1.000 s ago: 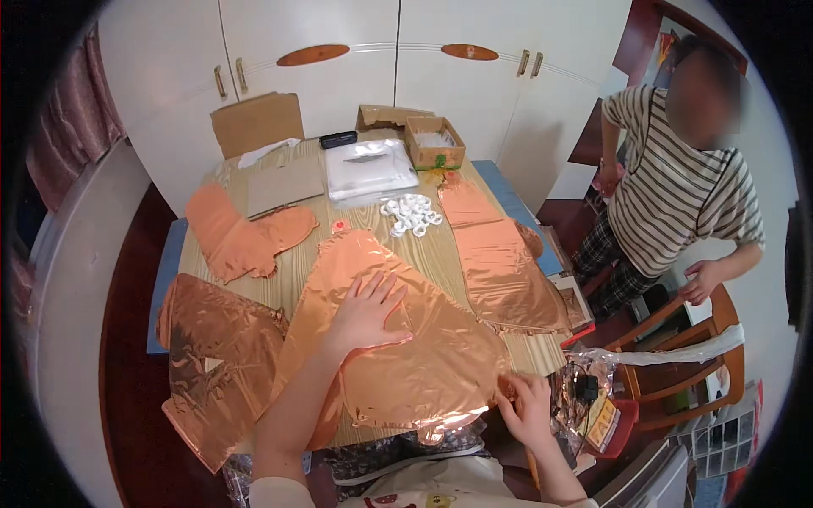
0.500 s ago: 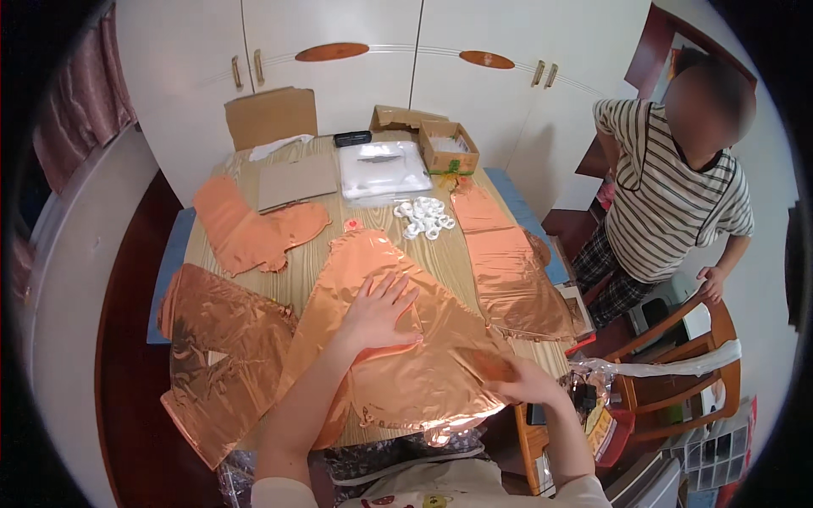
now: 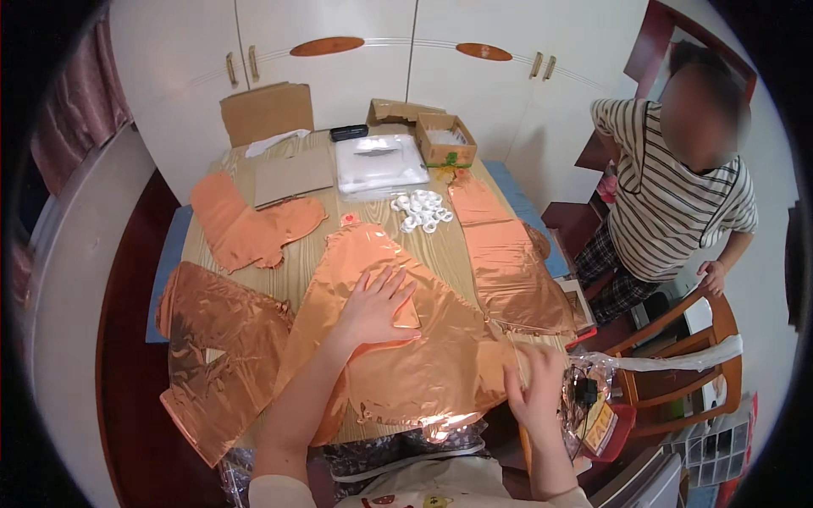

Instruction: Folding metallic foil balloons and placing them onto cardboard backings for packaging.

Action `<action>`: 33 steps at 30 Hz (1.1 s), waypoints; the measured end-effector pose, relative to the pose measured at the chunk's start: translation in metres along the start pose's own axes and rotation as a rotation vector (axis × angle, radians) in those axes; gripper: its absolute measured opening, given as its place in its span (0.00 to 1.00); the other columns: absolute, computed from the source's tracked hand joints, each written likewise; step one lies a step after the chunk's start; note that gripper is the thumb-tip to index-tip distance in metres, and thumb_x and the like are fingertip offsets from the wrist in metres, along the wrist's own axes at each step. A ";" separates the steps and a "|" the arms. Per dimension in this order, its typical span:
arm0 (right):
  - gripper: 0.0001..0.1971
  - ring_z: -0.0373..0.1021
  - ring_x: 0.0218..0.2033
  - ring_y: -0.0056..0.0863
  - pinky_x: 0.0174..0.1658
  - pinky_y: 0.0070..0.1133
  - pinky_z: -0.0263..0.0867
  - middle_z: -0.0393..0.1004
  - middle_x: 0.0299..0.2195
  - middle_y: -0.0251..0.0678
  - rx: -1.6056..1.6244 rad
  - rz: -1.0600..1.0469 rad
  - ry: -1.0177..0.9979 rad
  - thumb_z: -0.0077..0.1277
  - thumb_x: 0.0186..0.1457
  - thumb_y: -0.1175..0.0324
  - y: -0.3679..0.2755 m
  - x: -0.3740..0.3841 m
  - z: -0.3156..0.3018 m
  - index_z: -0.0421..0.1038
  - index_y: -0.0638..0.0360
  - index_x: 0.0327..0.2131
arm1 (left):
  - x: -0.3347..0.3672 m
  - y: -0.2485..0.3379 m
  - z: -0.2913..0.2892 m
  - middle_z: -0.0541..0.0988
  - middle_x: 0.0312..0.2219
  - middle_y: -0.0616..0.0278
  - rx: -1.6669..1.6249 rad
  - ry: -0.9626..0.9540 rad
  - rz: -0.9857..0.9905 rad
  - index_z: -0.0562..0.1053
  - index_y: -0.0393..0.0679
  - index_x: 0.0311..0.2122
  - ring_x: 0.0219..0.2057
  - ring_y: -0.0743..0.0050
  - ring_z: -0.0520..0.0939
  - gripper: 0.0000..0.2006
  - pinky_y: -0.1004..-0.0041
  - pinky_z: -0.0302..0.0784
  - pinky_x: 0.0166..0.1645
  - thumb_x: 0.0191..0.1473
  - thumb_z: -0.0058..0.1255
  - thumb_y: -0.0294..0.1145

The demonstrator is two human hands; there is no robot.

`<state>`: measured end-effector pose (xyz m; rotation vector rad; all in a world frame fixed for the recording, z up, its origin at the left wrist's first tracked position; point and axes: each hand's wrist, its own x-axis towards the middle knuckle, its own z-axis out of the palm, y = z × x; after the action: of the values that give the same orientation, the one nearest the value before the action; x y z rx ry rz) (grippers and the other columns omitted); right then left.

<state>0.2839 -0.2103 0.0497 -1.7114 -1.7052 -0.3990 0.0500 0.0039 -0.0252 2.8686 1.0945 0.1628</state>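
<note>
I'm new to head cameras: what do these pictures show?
No machine here: a person works bare-handed. Every picture comes from one wide fisheye camera on their head, looking down. The left hand lies spread on a large, shiny copper-coloured foil shape; the right hand is by its right edge, and whether it grips anything is unclear. More such foil shapes lie beside it on the pale wood-grain table, with small white rings and an open brown cardboard box beyond. Someone in a striped shirt stands at right.

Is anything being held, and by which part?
The left hand lies flat on the broad coppery foil sheet, holding nothing; whether the right hand grips its right edge can't be told.
</note>
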 end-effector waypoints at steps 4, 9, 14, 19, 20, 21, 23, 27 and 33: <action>0.15 0.71 0.35 0.37 0.44 0.34 0.62 0.74 0.31 0.37 -0.003 -0.129 -0.469 0.55 0.47 0.67 0.008 0.038 0.045 0.77 0.52 0.41 | 0.004 0.002 -0.001 0.54 0.67 0.56 0.027 -0.017 0.007 0.57 0.52 0.66 0.69 0.57 0.49 0.49 0.48 0.38 0.69 0.45 0.43 0.75; 0.11 0.73 0.37 0.34 0.42 0.33 0.63 0.75 0.29 0.35 -0.018 -0.093 -0.449 0.54 0.48 0.65 0.020 0.040 0.076 0.79 0.48 0.37 | 0.006 0.005 -0.003 0.53 0.67 0.56 0.012 -0.020 0.018 0.57 0.52 0.66 0.69 0.56 0.49 0.49 0.48 0.38 0.69 0.45 0.43 0.75; 0.12 0.71 0.38 0.40 0.44 0.35 0.64 0.74 0.32 0.40 0.067 0.002 -0.467 0.55 0.49 0.62 0.027 0.030 0.081 0.77 0.54 0.38 | 0.006 0.005 -0.004 0.54 0.67 0.55 -0.009 -0.008 0.021 0.57 0.51 0.67 0.69 0.54 0.50 0.49 0.49 0.39 0.69 0.45 0.45 0.74; 0.22 0.68 0.39 0.47 0.46 0.36 0.64 0.70 0.34 0.48 0.047 -0.048 -0.469 0.60 0.45 0.53 0.037 0.006 0.052 0.74 0.63 0.36 | 0.002 0.004 -0.002 0.56 0.66 0.54 -0.018 0.026 0.028 0.57 0.50 0.66 0.68 0.53 0.51 0.49 0.49 0.41 0.69 0.44 0.48 0.73; 0.24 0.67 0.39 0.48 0.46 0.37 0.64 0.69 0.34 0.49 0.065 -0.047 -0.497 0.61 0.44 0.52 0.042 0.002 0.049 0.73 0.64 0.36 | 0.004 0.004 -0.003 0.55 0.66 0.54 -0.008 0.010 0.024 0.57 0.51 0.66 0.69 0.54 0.51 0.49 0.49 0.40 0.69 0.45 0.46 0.74; 0.25 0.66 0.40 0.49 0.46 0.37 0.64 0.68 0.34 0.50 0.088 -0.041 -0.527 0.62 0.42 0.51 0.046 -0.002 0.046 0.73 0.65 0.35 | 0.006 0.004 -0.005 0.54 0.67 0.55 0.002 -0.011 0.022 0.56 0.51 0.67 0.69 0.54 0.50 0.49 0.49 0.39 0.69 0.45 0.44 0.75; 0.27 0.67 0.42 0.46 0.47 0.36 0.64 0.68 0.37 0.49 0.136 0.057 -0.694 0.63 0.43 0.52 0.051 -0.004 0.042 0.70 0.65 0.38 | 0.006 0.006 -0.003 0.53 0.67 0.55 0.004 -0.035 0.018 0.56 0.52 0.67 0.69 0.55 0.49 0.50 0.49 0.38 0.69 0.45 0.42 0.76; 0.33 0.67 0.46 0.35 0.46 0.31 0.65 0.66 0.48 0.47 0.694 0.498 -1.041 0.64 0.47 0.57 0.053 -0.005 0.029 0.61 0.66 0.51 | 0.004 0.003 -0.004 0.53 0.67 0.55 0.002 -0.031 0.009 0.56 0.52 0.67 0.69 0.56 0.49 0.50 0.50 0.38 0.70 0.45 0.42 0.77; 0.43 0.63 0.56 0.32 0.52 0.25 0.67 0.56 0.60 0.42 1.478 0.920 -0.504 0.59 0.50 0.75 0.033 -0.043 0.022 0.45 0.50 0.65 | 0.003 0.003 -0.004 0.55 0.66 0.55 -0.003 0.000 0.019 0.57 0.50 0.66 0.69 0.54 0.51 0.50 0.49 0.41 0.69 0.44 0.46 0.75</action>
<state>0.3064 -0.2261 -0.0024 -1.1428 -0.7436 1.4336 0.0543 0.0038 -0.0206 2.8768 1.0666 0.1652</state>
